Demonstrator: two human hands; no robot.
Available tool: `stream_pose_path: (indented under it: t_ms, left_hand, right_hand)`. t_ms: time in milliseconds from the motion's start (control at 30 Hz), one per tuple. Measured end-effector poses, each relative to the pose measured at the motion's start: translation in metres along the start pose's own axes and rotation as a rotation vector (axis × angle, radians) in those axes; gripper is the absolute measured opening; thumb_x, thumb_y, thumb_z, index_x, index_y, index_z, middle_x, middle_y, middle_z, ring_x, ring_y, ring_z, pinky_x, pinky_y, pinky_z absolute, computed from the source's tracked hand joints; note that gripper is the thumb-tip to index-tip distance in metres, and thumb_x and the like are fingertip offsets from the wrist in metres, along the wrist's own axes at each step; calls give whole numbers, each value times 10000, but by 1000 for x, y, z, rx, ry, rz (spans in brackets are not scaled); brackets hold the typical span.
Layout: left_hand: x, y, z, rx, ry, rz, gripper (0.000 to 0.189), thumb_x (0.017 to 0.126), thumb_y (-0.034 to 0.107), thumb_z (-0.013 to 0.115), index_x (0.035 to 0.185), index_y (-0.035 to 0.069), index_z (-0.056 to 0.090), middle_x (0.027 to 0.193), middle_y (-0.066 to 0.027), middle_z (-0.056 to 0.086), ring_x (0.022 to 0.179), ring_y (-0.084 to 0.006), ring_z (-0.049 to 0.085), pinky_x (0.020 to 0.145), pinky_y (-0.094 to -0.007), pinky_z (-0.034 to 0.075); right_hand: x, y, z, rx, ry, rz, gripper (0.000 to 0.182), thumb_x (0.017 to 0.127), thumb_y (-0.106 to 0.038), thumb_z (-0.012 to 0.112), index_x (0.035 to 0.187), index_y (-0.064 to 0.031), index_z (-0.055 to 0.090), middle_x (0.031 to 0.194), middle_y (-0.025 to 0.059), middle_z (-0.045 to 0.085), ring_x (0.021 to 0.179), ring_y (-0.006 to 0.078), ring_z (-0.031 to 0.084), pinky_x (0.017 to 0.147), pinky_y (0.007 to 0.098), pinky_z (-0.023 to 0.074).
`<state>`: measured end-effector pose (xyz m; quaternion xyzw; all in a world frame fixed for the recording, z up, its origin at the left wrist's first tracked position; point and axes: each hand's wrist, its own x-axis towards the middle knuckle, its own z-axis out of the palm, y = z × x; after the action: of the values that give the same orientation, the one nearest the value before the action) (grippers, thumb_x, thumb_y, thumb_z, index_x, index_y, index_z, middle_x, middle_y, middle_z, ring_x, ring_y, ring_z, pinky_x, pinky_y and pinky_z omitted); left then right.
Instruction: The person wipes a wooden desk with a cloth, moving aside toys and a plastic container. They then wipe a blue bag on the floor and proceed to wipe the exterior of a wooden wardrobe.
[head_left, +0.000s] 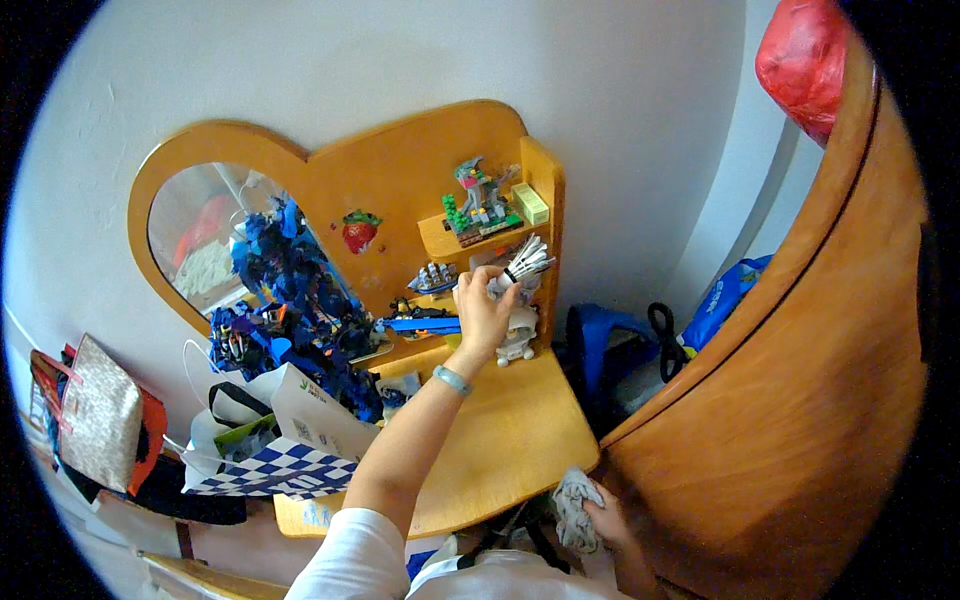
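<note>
My left hand (482, 311) reaches to the right side of the wooden shelf unit, its fingers closed around a bundle of white sticks (529, 259) with a dark band. Beneath it a white figurine (517, 337) stands on the desk top (525, 420). Below the desk's right front corner, my right hand (609, 517) grips a crumpled grey cloth (576, 510). A small model ship (433, 277) rests left of my left hand, above a long blue piece (420, 325). On the upper shelf stand a toy brick model (480, 202) and a pale green box (531, 203).
A large blue brick figure (300, 322) stands before the mirror (195, 240). At the desk's left is a checkered paper bag (277, 469), with a handbag (101, 416) further left. A curved wooden panel (787, 420) borders the right; a blue plastic object (600, 345) lies behind it.
</note>
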<state>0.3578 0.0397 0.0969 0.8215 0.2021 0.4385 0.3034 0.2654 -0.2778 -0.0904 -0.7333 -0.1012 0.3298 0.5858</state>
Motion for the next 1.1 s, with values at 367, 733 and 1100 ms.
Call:
stream_pose_path:
  t_ms: [367, 733, 1100]
  left_hand:
    - [5, -14, 3, 315, 7, 340, 261, 611, 83, 596, 849, 91, 489, 874, -60, 492, 841, -247, 421, 687, -353, 306]
    - [11, 11, -8, 107, -2, 442, 244, 654, 95, 614, 871, 45, 514, 841, -99, 481, 790, -265, 451, 677, -347, 363]
    - [38, 27, -21, 110, -139, 379, 271, 631, 39, 602, 854, 19, 449, 777, -132, 497, 642, -250, 532, 577, -316, 442]
  right_hand:
    - [-21, -48, 0, 7, 85, 90, 394, 699, -79, 504, 1080, -1, 445, 954, 90, 529, 864, 165, 492, 765, 266, 384]
    - [-11, -16, -4, -6, 95, 48, 382, 691, -44, 475, 1069, 9, 448, 947, 84, 533, 855, 164, 498, 762, 269, 385]
    - [-4, -10, -1, -66, 28, 43, 409, 685, -78, 485, 1081, 13, 438, 941, 96, 541, 841, 162, 509, 745, 266, 396]
